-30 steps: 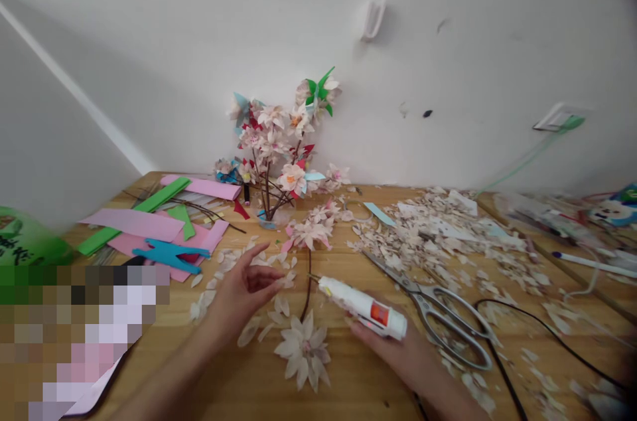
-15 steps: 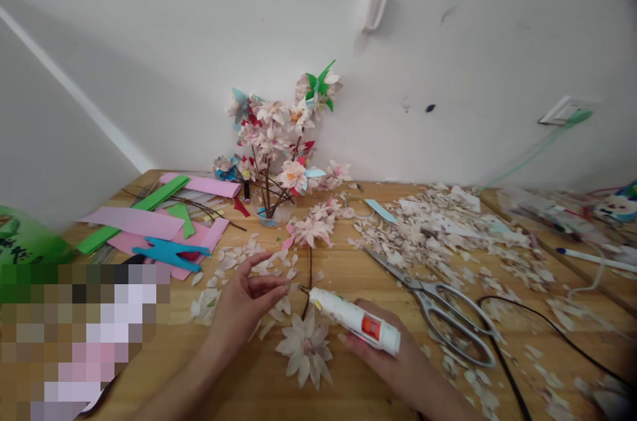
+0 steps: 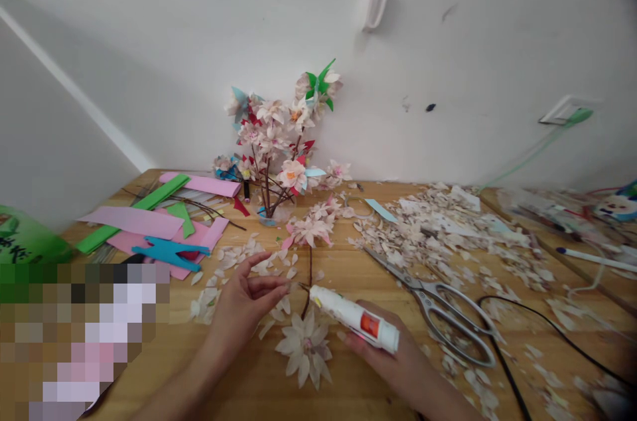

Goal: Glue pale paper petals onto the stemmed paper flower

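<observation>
My right hand is wrapped round a white glue gun with an orange-red patch, its nozzle pointing left. Close to the nozzle, the fingertips of my left hand pinch something small and pale, perhaps a petal, too small to make out clearly. A pale flower lies on the table just below the nozzle. Behind the nozzle a thin brown stem runs up to a pink-white flower.
Silver scissors lie right of my right hand, near a black cable. Loose petals cover the table's right side. Coloured paper lies at the left. A vase of flowers stands against the wall.
</observation>
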Demonstrator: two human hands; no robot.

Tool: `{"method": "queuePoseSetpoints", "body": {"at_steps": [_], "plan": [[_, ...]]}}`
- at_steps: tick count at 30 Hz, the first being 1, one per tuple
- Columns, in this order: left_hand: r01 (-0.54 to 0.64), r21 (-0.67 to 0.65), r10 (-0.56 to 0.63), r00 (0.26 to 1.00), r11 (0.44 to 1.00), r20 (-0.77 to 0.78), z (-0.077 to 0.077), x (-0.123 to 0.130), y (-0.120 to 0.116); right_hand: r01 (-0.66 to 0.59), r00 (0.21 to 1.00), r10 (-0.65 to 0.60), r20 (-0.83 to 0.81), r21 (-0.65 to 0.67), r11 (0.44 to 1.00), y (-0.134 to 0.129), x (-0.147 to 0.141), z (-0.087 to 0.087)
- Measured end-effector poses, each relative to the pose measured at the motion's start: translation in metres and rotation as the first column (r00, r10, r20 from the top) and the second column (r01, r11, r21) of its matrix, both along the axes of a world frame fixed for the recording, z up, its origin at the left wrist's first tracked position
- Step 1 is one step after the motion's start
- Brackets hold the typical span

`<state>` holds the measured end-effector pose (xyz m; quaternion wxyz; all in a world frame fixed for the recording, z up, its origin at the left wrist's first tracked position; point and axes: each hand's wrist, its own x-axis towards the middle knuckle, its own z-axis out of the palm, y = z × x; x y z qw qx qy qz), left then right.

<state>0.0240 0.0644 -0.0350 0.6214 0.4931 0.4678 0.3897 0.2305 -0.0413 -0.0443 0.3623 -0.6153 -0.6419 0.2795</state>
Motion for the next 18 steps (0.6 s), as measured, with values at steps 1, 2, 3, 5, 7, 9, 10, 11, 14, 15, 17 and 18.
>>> {"method": "queuePoseSetpoints", "body": {"at_steps": [1, 2, 3, 5, 7, 9, 10, 11, 14, 15, 17, 18], "plan": [[0.0, 0.001, 0.0, 1.0, 1.0, 0.0, 0.0003, 0.0003, 0.0, 0.003, 1.0, -0.003, 0.003, 0.004, 1.0, 0.0002, -0.0006, 0.0011], [0.004, -0.003, -0.004, 1.0, 1.0, -0.001, 0.0007, 0.0006, -0.0001, 0.005, 1.0, -0.005, 0.006, 0.011, 1.0, 0.0005, -0.0013, 0.0022], [0.007, -0.009, -0.007, 1.0, 1.0, -0.002, 0.0012, 0.0008, -0.0002, 0.005, 1.0, -0.005, 0.009, 0.018, 1.0, 0.0008, -0.002, 0.0033], [0.01, -0.015, -0.01, 1.0, 1.0, -0.002, 0.0018, 0.0009, -0.0005, 0.005, 1.0, -0.005, 0.007, 0.022, 1.0, 0.0014, -0.0034, 0.0048], [0.007, -0.01, -0.007, 1.0, 1.0, -0.002, 0.0016, 0.0007, -0.0006, -0.003, 1.0, 0.003, 0.003, 0.02, 1.0, 0.0018, -0.0042, 0.0053], [0.002, -0.002, -0.002, 1.0, 1.0, -0.001, 0.0007, 0.0006, -0.0004, -0.001, 1.0, 0.001, 0.004, 0.021, 1.0, 0.0019, -0.0042, 0.0052], [0.002, -0.002, -0.002, 1.0, 1.0, 0.0, 0.0003, 0.0006, -0.0002, 0.0, 1.0, 0.0, 0.006, 0.024, 1.0, 0.0019, -0.0039, 0.0049], [0.004, -0.004, -0.004, 1.0, 1.0, 0.003, -0.0001, 0.0007, 0.0, 0.003, 1.0, -0.003, 0.01, 0.027, 1.0, 0.0019, -0.0035, 0.0047], [0.005, -0.001, -0.005, 1.0, 1.0, 0.0, -0.0003, 0.0007, 0.0005, 0.006, 1.0, -0.006, 0.015, 0.016, 1.0, 0.0015, -0.0027, 0.0041], [0.006, 0.003, -0.006, 1.0, 1.0, -0.005, -0.0002, 0.0007, 0.0005, 0.004, 1.0, -0.004, 0.013, 0.007, 1.0, 0.0014, -0.0027, 0.004], [0.01, 0.009, -0.01, 1.0, 1.0, -0.015, -0.0003, 0.0005, 0.0001, 0.0, 1.0, 0.0, 0.007, -0.006, 1.0, 0.0011, -0.0029, 0.004], [0.012, 0.009, -0.012, 1.0, 1.0, -0.017, -0.0005, 0.0003, -0.0001, -0.003, 1.0, 0.003, 0.009, -0.007, 1.0, 0.001, -0.003, 0.0041]]}}
